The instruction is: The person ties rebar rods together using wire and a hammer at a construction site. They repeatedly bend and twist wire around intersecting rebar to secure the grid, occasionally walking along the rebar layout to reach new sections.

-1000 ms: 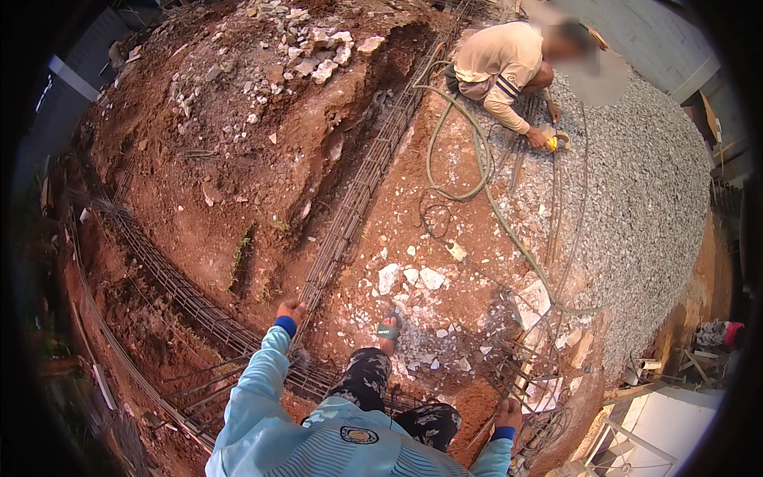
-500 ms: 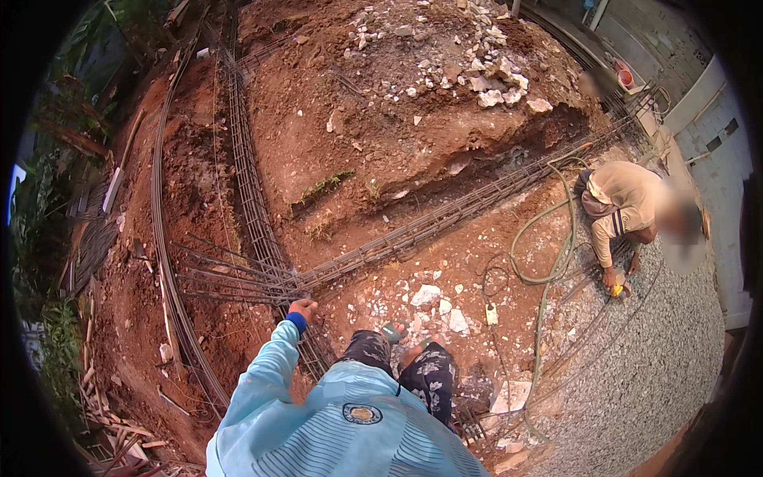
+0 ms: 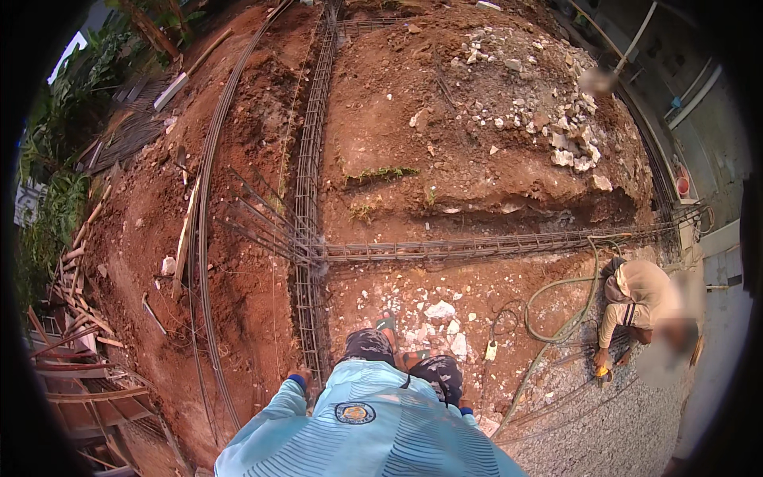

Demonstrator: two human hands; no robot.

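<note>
My left hand (image 3: pixel 300 373), below a blue cuff, is low beside the near end of a long rebar cage (image 3: pixel 308 175). It is too small and dim to tell whether the fingers grip anything or touch the steel. Ahead of it, the cage meets a second rebar cage (image 3: pixel 461 248) that runs off to the right. Loose bar ends (image 3: pixel 266 226) fan out leftward from that corner. My right hand is hidden; only a bit of blue cuff (image 3: pixel 466 411) shows at my right side. I stand in sandals (image 3: pixel 387 322) on red soil just right of the cage.
A co-worker (image 3: pixel 640 298) crouches at the right, hands at a yellow tool (image 3: pixel 602 372) over gravel (image 3: pixel 612 429). A green hose (image 3: pixel 548 338) loops across the ground near a cable (image 3: pixel 490 350). Long bars (image 3: pixel 208 183) lie at the left, and broken stones (image 3: pixel 568 143) top the mound.
My view has turned and shifted, so the cages sit differently in it. My left hand has drawn back from the cage corner toward my body. A right cuff now shows.
</note>
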